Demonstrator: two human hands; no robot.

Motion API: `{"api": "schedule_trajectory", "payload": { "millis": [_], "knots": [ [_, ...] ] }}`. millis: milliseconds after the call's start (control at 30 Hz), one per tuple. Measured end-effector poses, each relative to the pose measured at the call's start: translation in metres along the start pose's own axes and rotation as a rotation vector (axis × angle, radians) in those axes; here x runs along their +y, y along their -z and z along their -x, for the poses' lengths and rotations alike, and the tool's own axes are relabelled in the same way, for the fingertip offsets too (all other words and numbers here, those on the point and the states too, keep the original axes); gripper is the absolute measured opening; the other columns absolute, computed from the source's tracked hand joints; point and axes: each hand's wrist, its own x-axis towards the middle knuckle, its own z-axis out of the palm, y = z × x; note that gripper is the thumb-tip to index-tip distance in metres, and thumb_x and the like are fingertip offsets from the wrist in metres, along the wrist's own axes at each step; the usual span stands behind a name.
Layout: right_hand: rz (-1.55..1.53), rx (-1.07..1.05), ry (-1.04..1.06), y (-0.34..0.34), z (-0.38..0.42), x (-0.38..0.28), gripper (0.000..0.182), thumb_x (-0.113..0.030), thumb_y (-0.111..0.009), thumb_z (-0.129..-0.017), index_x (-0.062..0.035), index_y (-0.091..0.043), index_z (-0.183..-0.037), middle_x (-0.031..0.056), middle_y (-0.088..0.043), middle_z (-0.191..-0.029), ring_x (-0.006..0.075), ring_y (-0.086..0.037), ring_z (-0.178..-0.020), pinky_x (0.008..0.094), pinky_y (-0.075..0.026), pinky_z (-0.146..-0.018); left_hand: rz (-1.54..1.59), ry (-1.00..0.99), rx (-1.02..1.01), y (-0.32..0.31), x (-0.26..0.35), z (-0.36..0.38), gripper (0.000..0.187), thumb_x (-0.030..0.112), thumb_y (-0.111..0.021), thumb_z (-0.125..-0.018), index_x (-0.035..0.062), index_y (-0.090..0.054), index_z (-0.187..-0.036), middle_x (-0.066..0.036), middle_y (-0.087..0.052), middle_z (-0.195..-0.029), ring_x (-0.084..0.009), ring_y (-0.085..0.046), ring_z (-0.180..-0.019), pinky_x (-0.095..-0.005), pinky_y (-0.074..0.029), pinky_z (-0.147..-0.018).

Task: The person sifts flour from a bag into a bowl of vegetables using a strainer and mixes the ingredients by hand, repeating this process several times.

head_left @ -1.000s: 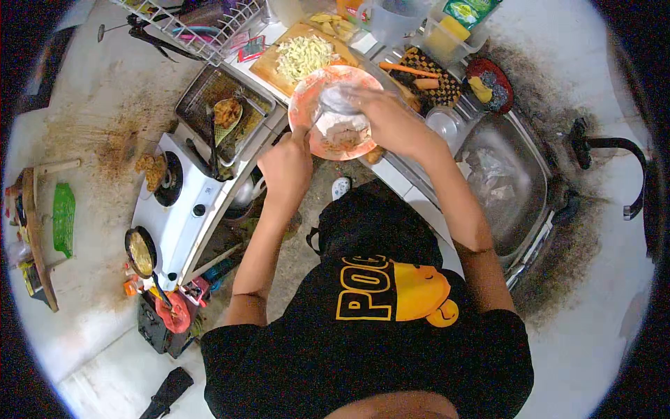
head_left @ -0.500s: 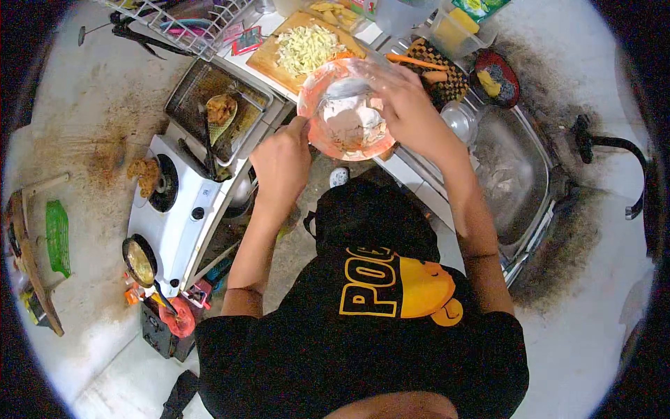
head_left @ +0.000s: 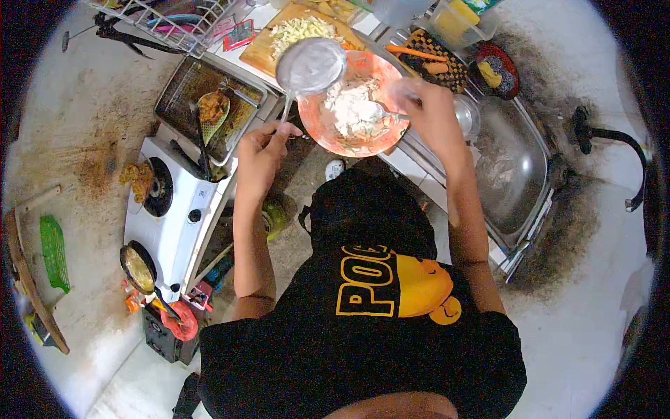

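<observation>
My left hand (head_left: 258, 153) is closed around the thin handle of a round fine-mesh sieve (head_left: 311, 65), which is held over the left rim of a bowl. The orange-and-white bowl (head_left: 328, 141) contains a heap of white powder (head_left: 351, 108) that looks like flour. A metal spoon (head_left: 380, 112) lies in the powder, its handle running to my right hand (head_left: 429, 112). The fingers of that hand are blurred but appear closed on the spoon's handle, at the bowl's right side.
Behind the bowl a wooden cutting board (head_left: 262, 54) bears chopped pale vegetable. A steel sink (head_left: 516, 164) is on the right, with carrots (head_left: 419, 53) on a checkered mat. Left are a wire-lined tray (head_left: 183, 87) with fried food and a white stove (head_left: 178, 192).
The sieve has come up and left, away from the bowl's middle. My left hand has shifted left, my right hand slightly right and down. The spoon in the powder now shows.
</observation>
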Motion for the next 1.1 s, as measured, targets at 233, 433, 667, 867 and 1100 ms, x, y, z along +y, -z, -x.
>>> {"api": "schedule_trajectory", "payload": {
  "millis": [233, 433, 667, 867, 1100],
  "knots": [
    [-0.095, 0.23, 0.096, 0.032, 0.015, 0.007, 0.02, -0.014, -0.063, -0.081, -0.0074, -0.068, -0.1, 0.0136, -0.067, -0.096, 0.0255, -0.065, -0.084, 0.0332, -0.05, -0.077, 0.326, 0.113, -0.065, -0.005, 0.008, -0.006, 0.025, 0.024, -0.048, -0.095, 0.0046, -0.064, -0.092, 0.008, -0.034, -0.056, -0.0019, -0.027, -0.046, -0.019, -0.019, -0.042],
    [-0.166, 0.462, -0.249, 0.101, 0.097, 0.071, 0.018, -0.017, -0.06, -0.086, -0.003, -0.067, -0.096, 0.008, -0.068, -0.088, 0.0154, -0.063, -0.079, 0.0283, -0.048, -0.074, 0.284, 0.083, -0.33, -0.061, 0.046, 0.028, 0.027, 0.028, -0.047, -0.095, 0.0056, -0.062, -0.096, 0.007, -0.038, -0.058, -0.0025, -0.028, -0.047, -0.0196, -0.019, -0.042],
    [0.118, 0.187, -0.678, 0.09, 0.223, 0.235, 0.033, -0.023, -0.064, -0.082, 0.0021, -0.063, -0.104, 0.016, -0.066, -0.087, 0.0217, -0.064, -0.08, 0.0332, -0.048, -0.073, 0.093, 0.02, -0.705, -0.15, 0.059, 0.045, 0.028, 0.026, -0.047, -0.096, 0.006, -0.065, -0.095, 0.005, -0.04, -0.055, -0.0039, -0.036, -0.048, -0.02, -0.029, -0.044],
    [0.23, 0.169, -0.485, 0.038, 0.219, 0.256, 0.048, -0.021, -0.075, -0.065, 0.004, -0.061, -0.104, 0.0224, -0.065, -0.091, 0.0354, -0.064, -0.081, 0.0404, -0.049, -0.074, -0.106, 0.004, -0.803, -0.185, 0.059, 0.051, 0.027, 0.023, -0.047, -0.095, 0.0037, -0.066, -0.093, 0.001, -0.044, -0.056, -0.0058, -0.041, -0.048, -0.0221, -0.033, -0.045],
    [0.113, 0.359, -0.411, 0.02, 0.201, 0.271, 0.034, -0.018, -0.076, -0.061, 0.0024, -0.066, -0.086, 0.0248, -0.063, -0.084, 0.0383, -0.062, -0.081, 0.0437, -0.047, -0.074, -0.186, 0.118, -0.807, -0.208, 0.04, 0.056, 0.025, 0.021, -0.047, -0.094, 0.0045, -0.066, -0.091, 0.001, -0.044, -0.056, -0.0059, -0.039, -0.045, -0.0234, -0.029, -0.042]
  ]
}}
